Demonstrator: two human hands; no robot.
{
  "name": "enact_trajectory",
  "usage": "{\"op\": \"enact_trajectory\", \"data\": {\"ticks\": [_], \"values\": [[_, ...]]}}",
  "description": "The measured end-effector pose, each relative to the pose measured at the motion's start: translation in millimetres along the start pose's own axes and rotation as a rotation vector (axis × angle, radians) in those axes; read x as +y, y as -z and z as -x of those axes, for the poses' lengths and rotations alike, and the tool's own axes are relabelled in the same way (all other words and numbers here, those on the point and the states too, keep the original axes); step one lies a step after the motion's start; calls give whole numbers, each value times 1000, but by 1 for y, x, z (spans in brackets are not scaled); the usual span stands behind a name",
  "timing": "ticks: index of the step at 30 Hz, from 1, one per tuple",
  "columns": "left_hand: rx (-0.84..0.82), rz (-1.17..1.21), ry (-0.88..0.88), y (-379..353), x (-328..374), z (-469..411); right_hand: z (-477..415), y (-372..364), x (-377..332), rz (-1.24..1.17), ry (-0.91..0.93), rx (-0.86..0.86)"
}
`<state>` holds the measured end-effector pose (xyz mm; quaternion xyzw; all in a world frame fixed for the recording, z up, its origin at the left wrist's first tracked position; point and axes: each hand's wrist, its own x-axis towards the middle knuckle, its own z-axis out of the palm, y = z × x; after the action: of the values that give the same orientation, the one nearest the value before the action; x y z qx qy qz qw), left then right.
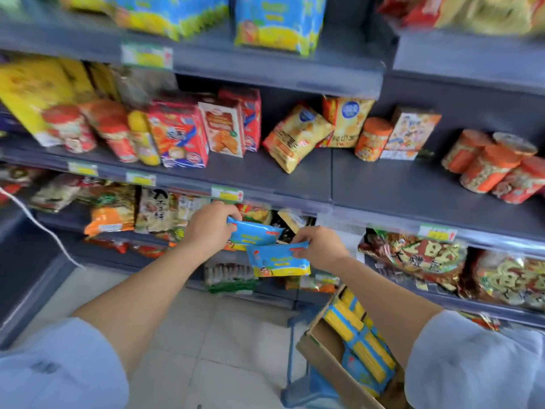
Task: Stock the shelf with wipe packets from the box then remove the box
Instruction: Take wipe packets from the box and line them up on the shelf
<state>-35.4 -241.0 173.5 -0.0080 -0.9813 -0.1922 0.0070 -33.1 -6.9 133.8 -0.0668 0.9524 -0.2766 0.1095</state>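
Note:
My left hand (211, 227) grips a blue and yellow wipe packet (255, 235) by its left end. My right hand (320, 246) pinches a second, similar wipe packet (277, 261) by its top edge, just below the first. Both packets hang in front of the lower grey shelf (280, 199). At the lower right stands an open cardboard box (327, 358) with several more blue and yellow packets (362, 343) packed upright inside. More of the same blue and yellow packs (277, 22) stand on the top shelf.
Snack bags, boxes and orange-lidded tubs fill the middle shelf (383, 184). Noodle packs line the lower shelves. The box rests on a blue stool (298, 388) on the pale tiled floor (206, 335). A white cable (38, 222) hangs at the left.

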Motion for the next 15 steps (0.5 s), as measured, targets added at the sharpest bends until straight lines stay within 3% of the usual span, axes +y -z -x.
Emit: {"op": "enact_trajectory", "data": {"ticks": [15], "values": [[307,103,69,199,-155,6,-54,18,-243,-61,304,141]]}}
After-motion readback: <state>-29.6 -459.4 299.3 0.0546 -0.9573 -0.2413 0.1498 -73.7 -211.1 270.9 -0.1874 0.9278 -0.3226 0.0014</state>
